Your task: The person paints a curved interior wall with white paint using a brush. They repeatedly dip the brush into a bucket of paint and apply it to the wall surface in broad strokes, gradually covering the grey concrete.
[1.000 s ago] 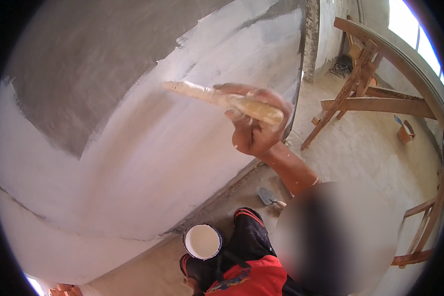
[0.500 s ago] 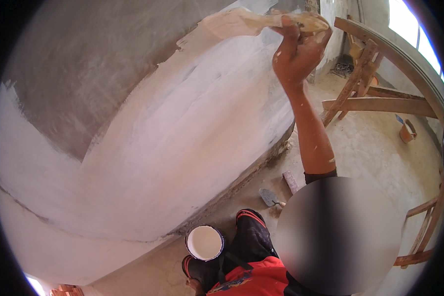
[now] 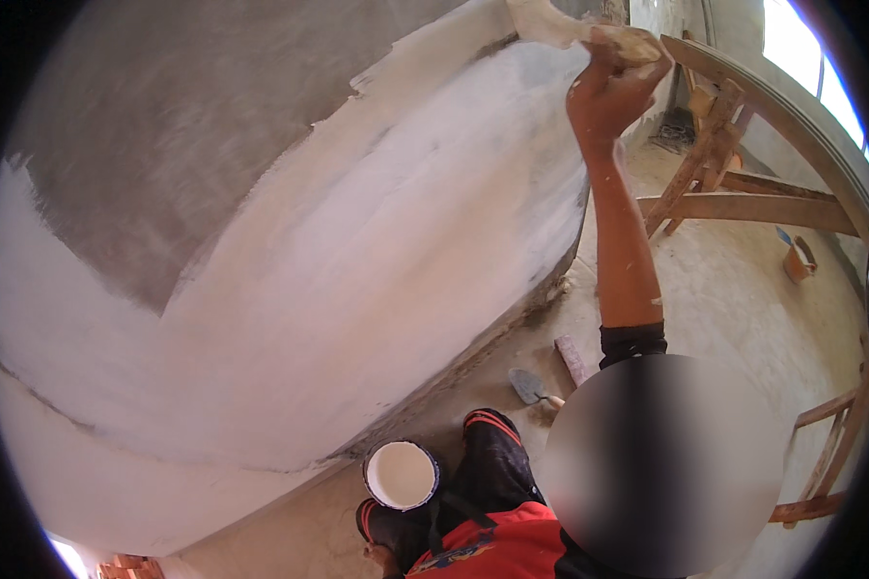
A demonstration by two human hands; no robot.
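Observation:
My right hand is closed around the handle of a paintbrush at the top of the view. The bristle end of the brush lies against the wall, at the upper edge of a pale, wet-looking coat. Above this coat the wall is bare grey. A round bucket of white paint stands by my legs, with a dark rim. Low in the view, part of my left hand shows beside my leg; its fingers are too small and hidden to read.
A trowel and a pinkish block lie on the floor to my right. Wooden trestles stand farther right, with a small orange-brown pail beyond. A blurred round patch covers the lower right.
My right hand has moved right with the paintbrush, along the upper edge of the pale coat. The bucket and my left hand have stayed in place.

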